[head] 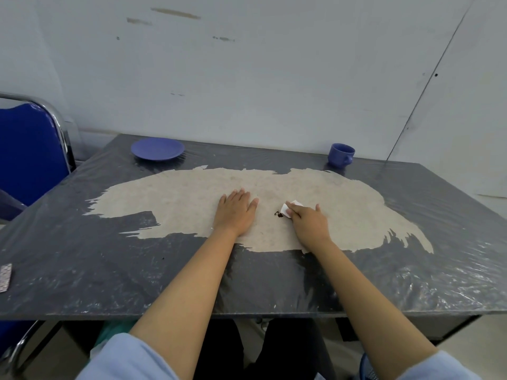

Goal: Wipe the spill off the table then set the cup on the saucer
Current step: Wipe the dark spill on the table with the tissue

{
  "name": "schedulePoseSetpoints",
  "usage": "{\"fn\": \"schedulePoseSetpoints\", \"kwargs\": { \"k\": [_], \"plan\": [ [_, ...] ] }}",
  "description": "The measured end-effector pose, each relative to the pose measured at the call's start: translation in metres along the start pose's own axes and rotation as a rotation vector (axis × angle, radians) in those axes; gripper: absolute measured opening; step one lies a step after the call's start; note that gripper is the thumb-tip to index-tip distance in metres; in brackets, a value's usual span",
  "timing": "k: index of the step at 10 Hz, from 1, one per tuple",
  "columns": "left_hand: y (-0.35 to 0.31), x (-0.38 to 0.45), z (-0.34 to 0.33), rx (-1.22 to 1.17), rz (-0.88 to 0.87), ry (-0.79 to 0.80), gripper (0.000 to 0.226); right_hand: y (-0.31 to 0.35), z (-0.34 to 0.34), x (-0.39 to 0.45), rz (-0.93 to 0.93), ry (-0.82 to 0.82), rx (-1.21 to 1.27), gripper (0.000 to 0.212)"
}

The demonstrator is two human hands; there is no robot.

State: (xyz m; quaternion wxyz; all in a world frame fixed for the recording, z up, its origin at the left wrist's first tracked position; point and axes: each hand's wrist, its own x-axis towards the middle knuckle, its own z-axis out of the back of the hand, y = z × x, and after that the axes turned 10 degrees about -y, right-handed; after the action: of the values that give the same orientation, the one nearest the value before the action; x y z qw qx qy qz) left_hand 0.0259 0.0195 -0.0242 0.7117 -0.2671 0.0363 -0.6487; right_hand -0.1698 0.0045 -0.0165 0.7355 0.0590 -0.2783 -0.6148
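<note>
A small dark brown spill (279,214) lies on the worn beige patch of the dark table (82,270). My right hand (308,222) presses a white tissue (290,208) onto the table just right of the spill, touching its edge. My left hand (237,211) rests flat, palm down, fingers apart, to the left of the spill. A blue saucer (157,148) sits at the far left of the table. A blue cup (341,155) stands upright at the far right, handle toward me.
A blue chair with a chrome frame (30,149) stands against the table's left side. A small grey patterned object (5,277) lies at the left edge. A pale wall rises right behind the table.
</note>
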Motion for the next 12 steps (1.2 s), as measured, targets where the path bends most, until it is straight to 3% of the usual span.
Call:
{"fn": "schedulePoseSetpoints", "kwargs": {
  "k": [3,4,5,6,7,8,10,12],
  "plan": [
    [0.0,0.0,0.0,-0.033,0.011,0.001,0.058,0.012,-0.003,0.002,0.117,0.103,0.047,0.038],
    [-0.002,0.005,0.005,-0.109,0.061,0.014,0.059,0.008,0.006,0.005,0.079,0.158,0.204,0.037],
    [-0.003,0.015,0.019,-0.29,0.179,0.091,0.057,0.008,0.021,0.014,0.014,0.1,0.416,0.038],
    [-0.014,0.015,0.03,-0.438,0.153,-0.003,0.044,0.003,0.031,0.017,-0.117,-0.127,0.636,0.039],
    [-0.043,0.005,0.028,-0.462,-0.06,-0.02,0.031,-0.011,0.035,0.018,-0.185,-0.249,0.634,0.037],
    [-0.067,-0.004,0.013,-0.422,-0.1,0.161,0.036,-0.028,0.034,0.02,-0.161,-0.241,0.513,0.033],
    [-0.074,-0.004,-0.006,-0.259,-0.105,0.117,0.048,-0.054,0.028,0.018,-0.157,-0.197,0.344,0.032],
    [-0.061,0.001,-0.004,-0.307,-0.084,0.116,0.035,-0.056,0.018,0.016,-0.045,-0.04,0.087,0.05]
  ]
}}
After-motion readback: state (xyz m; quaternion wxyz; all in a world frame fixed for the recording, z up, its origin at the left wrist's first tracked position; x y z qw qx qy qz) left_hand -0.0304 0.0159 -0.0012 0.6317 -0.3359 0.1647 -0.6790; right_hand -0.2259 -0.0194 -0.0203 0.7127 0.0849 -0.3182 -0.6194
